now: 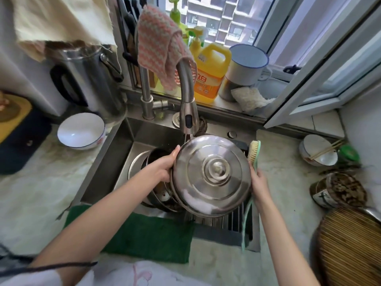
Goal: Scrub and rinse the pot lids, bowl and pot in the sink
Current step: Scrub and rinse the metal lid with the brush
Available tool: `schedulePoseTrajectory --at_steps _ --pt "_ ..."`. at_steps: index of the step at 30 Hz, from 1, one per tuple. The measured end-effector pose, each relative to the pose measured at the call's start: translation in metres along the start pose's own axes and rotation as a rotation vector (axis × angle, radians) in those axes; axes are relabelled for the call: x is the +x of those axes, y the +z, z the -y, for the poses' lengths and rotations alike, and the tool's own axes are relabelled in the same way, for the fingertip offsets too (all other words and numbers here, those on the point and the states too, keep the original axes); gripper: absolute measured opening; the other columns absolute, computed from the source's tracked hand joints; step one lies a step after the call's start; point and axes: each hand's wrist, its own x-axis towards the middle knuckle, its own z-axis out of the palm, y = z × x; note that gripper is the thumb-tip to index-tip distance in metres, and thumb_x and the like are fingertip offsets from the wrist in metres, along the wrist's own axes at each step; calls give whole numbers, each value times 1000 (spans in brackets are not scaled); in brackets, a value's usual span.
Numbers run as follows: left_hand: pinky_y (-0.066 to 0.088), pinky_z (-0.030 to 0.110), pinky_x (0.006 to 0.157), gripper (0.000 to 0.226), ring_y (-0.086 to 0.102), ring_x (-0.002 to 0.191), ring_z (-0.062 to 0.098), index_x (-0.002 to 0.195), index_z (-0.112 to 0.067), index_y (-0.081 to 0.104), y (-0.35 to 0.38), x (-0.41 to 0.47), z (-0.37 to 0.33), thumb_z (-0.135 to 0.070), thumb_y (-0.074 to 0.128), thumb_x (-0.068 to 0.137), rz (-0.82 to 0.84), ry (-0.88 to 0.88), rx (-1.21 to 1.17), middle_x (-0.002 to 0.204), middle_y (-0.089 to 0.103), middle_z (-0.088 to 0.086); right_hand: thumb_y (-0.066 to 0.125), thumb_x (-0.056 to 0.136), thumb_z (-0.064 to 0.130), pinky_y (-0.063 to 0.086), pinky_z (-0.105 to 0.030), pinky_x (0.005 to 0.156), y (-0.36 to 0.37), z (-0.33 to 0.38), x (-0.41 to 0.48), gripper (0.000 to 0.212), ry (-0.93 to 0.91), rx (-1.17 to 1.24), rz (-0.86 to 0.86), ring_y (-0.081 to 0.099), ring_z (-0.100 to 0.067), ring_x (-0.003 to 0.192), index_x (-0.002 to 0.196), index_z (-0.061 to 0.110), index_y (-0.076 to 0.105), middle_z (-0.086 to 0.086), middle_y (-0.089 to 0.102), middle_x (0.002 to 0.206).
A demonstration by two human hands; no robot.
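Pot lid (212,174) gripped at left rim by left hand (162,166), right hand (259,182) clasping brush (253,152)

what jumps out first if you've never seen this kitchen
A big shiny steel lid fills the middle, held over the sink by the left hand, while the right hand grips a green brush beside it. Behind, a pink cloth drapes the faucet and a yellow jug stands on the sill.
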Motion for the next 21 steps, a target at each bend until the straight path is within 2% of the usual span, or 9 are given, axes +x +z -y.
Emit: schedulePoseTrajectory --at_steps 3,5,7,10,12,15,18,19,21 --pt "51 35 67 58 65 77 24 88 -11 65 6 0 -6 -65 43 88 9 46 43 73 72 10 51 95 43 51 -27 66 0 -3 -3 53 21 0 19 64 -20 95 136 9 49 -10 66 113" --pt "54 34 66 55 68 74 23 89 -9 67 9 4 -13 -60 48 89 17 86 27 82 73 10 51 96 39 51 -28 71 -1 -5 -4 49 41 87 44 65 -18 92 132 6 52 -11 68 110" --pt "56 34 74 48 67 85 23 107 -9 67 11 13 -17 -52 53 91 20 135 15 103 70 11 51 96 39 52 -34 80 -4 -5 -8 45 84 180 73 66 -22 95 123 4 58 -14 69 109" --pt "54 30 74 26 65 82 21 98 -6 67 20 9 -23 -29 54 95 52 256 47 94 69 10 47 98 39 53 -39 88 -9 1 -11 42 143 276 151 66 -26 102 117 4 62 -15 70 108" --pt "55 29 72 15 66 81 21 91 -10 68 26 9 -26 -19 57 92 28 377 57 93 70 11 41 101 33 57 -36 81 -5 9 -14 38 173 404 197 69 -23 96 116 4 61 -14 72 103" --pt "49 38 93 19 62 105 31 90 -15 68 37 14 -22 -20 50 95 -73 554 24 107 68 16 36 103 32 59 -36 77 8 19 -14 38 218 569 126 70 -23 92 116 5 60 -16 70 104" --pt "38 29 103 29 50 120 15 119 -19 59 49 9 13 -23 36 102 -127 747 89 125 57 -2 37 100 42 44 -41 103 16 17 -9 49 223 688 38 58 -27 117 131 7 53 -18 58 130" --pt "31 24 105 34 42 125 8 134 -19 48 53 5 30 -22 34 103 -159 815 113 132 47 -9 39 99 44 38 -42 108 14 16 -8 50 222 723 24 56 -26 118 130 8 53 -16 59 129" --pt "22 17 106 44 30 130 3 147 -14 28 58 -1 55 -21 33 103 -212 887 171 136 34 -12 55 87 48 37 -42 109 10 18 -12 53 222 750 52 64 -24 104 122 8 58 -13 68 112"
